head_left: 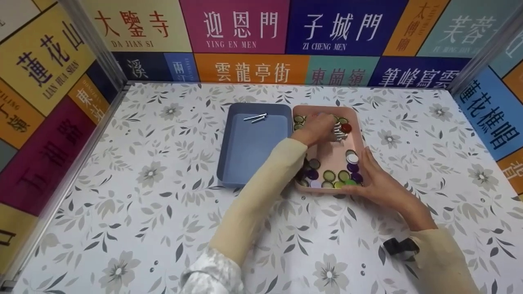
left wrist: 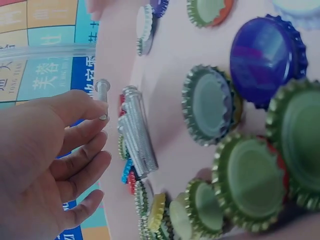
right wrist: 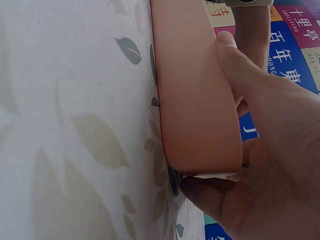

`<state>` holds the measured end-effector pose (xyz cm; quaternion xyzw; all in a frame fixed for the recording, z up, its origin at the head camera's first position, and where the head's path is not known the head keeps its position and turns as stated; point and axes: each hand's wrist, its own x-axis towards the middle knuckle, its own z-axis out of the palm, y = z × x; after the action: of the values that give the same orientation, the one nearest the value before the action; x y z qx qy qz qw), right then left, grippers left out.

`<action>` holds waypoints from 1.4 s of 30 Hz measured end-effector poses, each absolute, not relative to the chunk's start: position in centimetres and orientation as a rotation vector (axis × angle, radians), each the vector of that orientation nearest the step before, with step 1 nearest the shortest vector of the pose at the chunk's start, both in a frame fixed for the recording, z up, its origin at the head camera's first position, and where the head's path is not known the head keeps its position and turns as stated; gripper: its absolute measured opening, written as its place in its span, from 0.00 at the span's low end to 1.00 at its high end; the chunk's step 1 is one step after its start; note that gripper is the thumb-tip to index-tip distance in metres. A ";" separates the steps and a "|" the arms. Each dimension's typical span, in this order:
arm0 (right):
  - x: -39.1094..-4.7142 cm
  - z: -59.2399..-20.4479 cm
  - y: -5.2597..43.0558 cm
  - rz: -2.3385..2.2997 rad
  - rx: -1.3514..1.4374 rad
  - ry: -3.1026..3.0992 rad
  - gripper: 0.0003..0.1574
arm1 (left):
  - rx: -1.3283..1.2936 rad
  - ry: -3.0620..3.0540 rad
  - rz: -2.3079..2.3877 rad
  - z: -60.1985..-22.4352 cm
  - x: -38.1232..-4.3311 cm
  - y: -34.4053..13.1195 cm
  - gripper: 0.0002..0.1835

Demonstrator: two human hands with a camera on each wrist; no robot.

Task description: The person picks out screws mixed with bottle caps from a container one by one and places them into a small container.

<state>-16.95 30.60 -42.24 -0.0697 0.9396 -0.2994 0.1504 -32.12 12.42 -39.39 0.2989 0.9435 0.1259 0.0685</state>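
In the head view my left hand [head_left: 320,127] is over the far part of a pink tray [head_left: 327,153]. Its thumb and forefinger pinch a silver screw [left wrist: 102,97], best seen in the left wrist view, while the other fingers curl loosely. Just beyond lies a pile of silver screws [left wrist: 135,132] on the tray floor. Bottle caps [left wrist: 212,102] in green, purple, red and other colours lie around them. My right hand [head_left: 382,185] grips the tray's near right corner; in the right wrist view its thumb and fingers rest along the outer wall [right wrist: 200,100].
A blue tray [head_left: 251,153] stands directly left of the pink one, with a few screws [head_left: 257,118] near its far end. Both are on a floral tablecloth [head_left: 151,173]. Panels with printed signs [head_left: 245,30] border the table at the back and sides.
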 end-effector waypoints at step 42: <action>-17.0 -42.3 30.5 -0.789 -0.185 2.706 0.83 | 1.042 2.955 0.507 -35.2 -30.1 2.2 0.09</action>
<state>-17.02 30.51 -42.25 -0.0648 0.9460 -0.2757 0.1576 -30.14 2.15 -35.16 0.3283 0.9308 0.1596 -0.0160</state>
